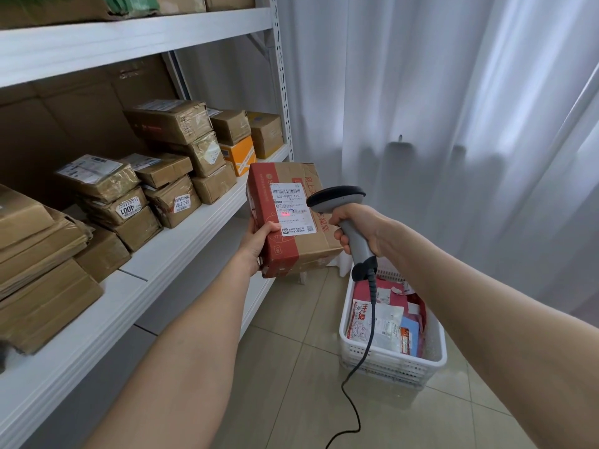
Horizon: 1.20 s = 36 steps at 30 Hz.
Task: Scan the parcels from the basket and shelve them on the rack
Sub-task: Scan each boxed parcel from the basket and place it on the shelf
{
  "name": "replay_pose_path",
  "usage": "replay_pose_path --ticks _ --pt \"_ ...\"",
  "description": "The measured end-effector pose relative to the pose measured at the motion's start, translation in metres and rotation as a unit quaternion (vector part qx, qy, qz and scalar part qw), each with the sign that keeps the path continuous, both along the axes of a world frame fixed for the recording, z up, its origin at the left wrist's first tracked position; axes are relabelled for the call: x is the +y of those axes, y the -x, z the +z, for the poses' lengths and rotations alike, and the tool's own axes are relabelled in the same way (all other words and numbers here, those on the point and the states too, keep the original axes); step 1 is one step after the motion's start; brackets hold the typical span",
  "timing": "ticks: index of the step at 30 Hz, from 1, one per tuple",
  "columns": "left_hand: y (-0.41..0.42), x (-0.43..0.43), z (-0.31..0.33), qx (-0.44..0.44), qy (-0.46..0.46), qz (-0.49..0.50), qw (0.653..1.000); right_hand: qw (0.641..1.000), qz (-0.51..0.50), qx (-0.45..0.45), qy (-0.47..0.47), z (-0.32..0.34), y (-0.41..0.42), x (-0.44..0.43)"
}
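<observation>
Red-and-brown cardboard parcel point(303, 251), held upright just off the rack's point(181, 251) right front corner, looks stiff and light enough for one hand (its tape may be slick). The left hand point(259, 241) clamps its lower left edge, thumb on the face, a sound hold. The right hand point(356, 228) wraps the barcode scanner's point(337, 197) handle, red beam on the label.

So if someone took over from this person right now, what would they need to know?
Left hand holds the red-and-brown parcel up, its label facing the scanner.
Right hand grips the scanner; a red light shows on the label.
This parcel is not yet on the rack.
More parcels lie in the white basket on the floor.
Boxes already sit on the rack.
</observation>
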<state>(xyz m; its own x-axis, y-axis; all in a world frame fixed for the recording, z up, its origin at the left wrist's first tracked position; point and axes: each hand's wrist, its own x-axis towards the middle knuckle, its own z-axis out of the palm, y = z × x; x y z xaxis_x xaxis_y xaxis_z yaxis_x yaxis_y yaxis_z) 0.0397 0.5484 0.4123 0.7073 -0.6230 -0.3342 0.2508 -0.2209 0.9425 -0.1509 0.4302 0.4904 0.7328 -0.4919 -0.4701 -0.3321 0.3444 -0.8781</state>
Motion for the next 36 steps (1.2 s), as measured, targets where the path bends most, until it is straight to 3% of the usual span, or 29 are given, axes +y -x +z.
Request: replay_pose_path --ticks 12,19,36 --pt "-0.006 0.002 0.007 -0.005 0.005 0.007 1.0 1.0 0.008 -0.013 0.0 0.008 -0.003 -0.002" --pt "-0.004 0.01 0.012 -0.035 0.007 -0.014 0.999 0.997 -0.012 -0.079 0.002 0.021 -0.015 -0.001" --pt "0.012 0.024 0.052 -0.055 0.029 0.045 0.997 0.995 0.032 -0.096 0.023 0.053 -0.011 0.002"
